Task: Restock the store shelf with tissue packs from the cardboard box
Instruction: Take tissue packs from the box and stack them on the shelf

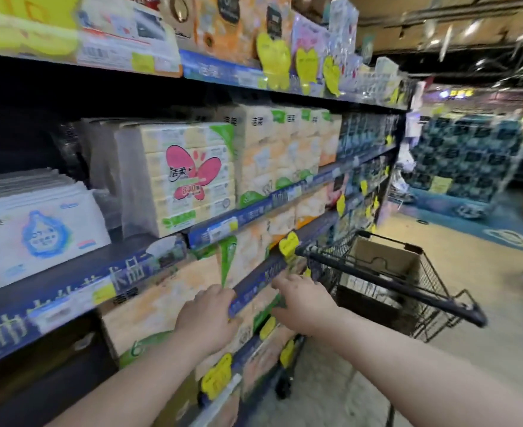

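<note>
- Head view, whole frame motion-blurred; fine contact details uncertain.
- Store shelf (211, 232) fills the left and centre of the frame. The tier at centre left is only partly filled, with a dark gap behind the white pack (38, 229). Risk: a pack pushed in there blind could tip against the pink-flower pack (189, 177) beside it.
- Shopping cart (389, 282) at lower right of centre, just beside the shelf end, with the cardboard box (386, 260) inside it. Box contents not discernible. Risk: the cart looks free-standing; a knock from the right forearm might roll it out of reach.
- Orange tissue pack (158, 300) at lower centre, on the tier under the blue price rail (254, 285). Looks tightly fitted; risk of snagging the wrapper on the rail edge if forced.
- Left hand (208, 315) flat against that pack's face, fingers loosely spread, gripping nothing that I can see.
- Right hand (303, 300) at the rail, fingers curled toward it; whether it pinches anything, I cannot tell.
- Yellow tags (288, 245) hang along the rail; either hand could brush one off.
</note>
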A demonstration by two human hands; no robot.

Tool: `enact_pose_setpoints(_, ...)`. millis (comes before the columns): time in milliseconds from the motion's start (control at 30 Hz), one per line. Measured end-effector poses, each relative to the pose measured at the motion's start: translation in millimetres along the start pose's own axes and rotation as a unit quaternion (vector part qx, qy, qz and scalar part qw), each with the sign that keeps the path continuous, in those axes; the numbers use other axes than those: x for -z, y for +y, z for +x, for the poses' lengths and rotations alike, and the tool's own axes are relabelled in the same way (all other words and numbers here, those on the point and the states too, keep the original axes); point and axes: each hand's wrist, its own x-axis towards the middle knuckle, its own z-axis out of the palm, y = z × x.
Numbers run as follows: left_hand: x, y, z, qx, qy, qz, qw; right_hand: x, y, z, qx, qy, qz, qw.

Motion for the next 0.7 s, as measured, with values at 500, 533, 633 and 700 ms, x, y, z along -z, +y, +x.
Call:
enact_pose_setpoints(500, -84.3, 289.3, 23.1, -0.079, -0.065, -0.032, 0.994, -25.3, 264.2, -160.4, -0.142, -0.014, 0.025, 0.989)
enact_pose_setpoints(533, -90.2, 316.3, 23.2, -0.092, -0.066, -0.028, 0.993, -24.5, 286.8, -174.8, -0.156, -0.018, 0.029, 0.987)
enact_pose_setpoints(633, -106.3, 387.5, 23.5, -0.125, -0.086, -0.016, 0.988, -25.5, 347.2, -215.5, -0.198, -0.028, 0.055, 0.978)
enact_pose_setpoints(700, -116.2, 425.8, 25.7, -0.142, -0.099, -0.012, 0.985, -27.9, 379.6, -238.2, -0.217, -0.033, 0.070, 0.973)
